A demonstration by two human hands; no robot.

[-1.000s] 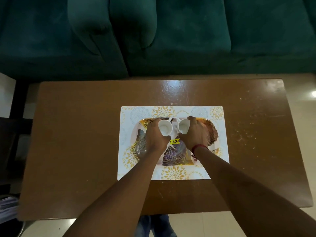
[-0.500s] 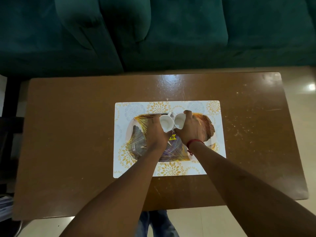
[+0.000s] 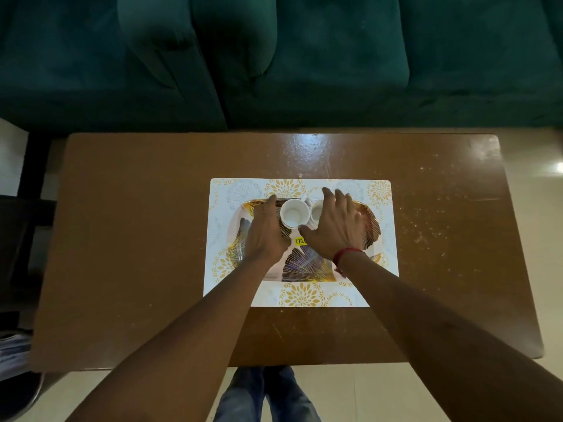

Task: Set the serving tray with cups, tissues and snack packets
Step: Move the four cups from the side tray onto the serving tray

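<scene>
Two white cups stand upright side by side at the far edge of the patterned serving tray (image 3: 240,236). The left cup (image 3: 294,212) shows its whole rim. The right cup (image 3: 316,211) is half hidden under my right hand (image 3: 333,229), which hovers over it with fingers spread and straight. My left hand (image 3: 265,233) lies just left of the left cup, fingers extended along its side and holding nothing. A yellow price sticker (image 3: 300,241) sits on the tray between my hands. No tissues or snack packets are in view.
The tray lies on a white floral placemat (image 3: 377,193) in the middle of a brown wooden table (image 3: 137,223). A dark green sofa (image 3: 304,56) runs behind the table. My legs (image 3: 265,394) stand at the near edge. Tiled floor lies to the right.
Both hands have let go of the cups and opened. The cups now stand on the tray's far side, and the hands have drawn slightly apart from them.
</scene>
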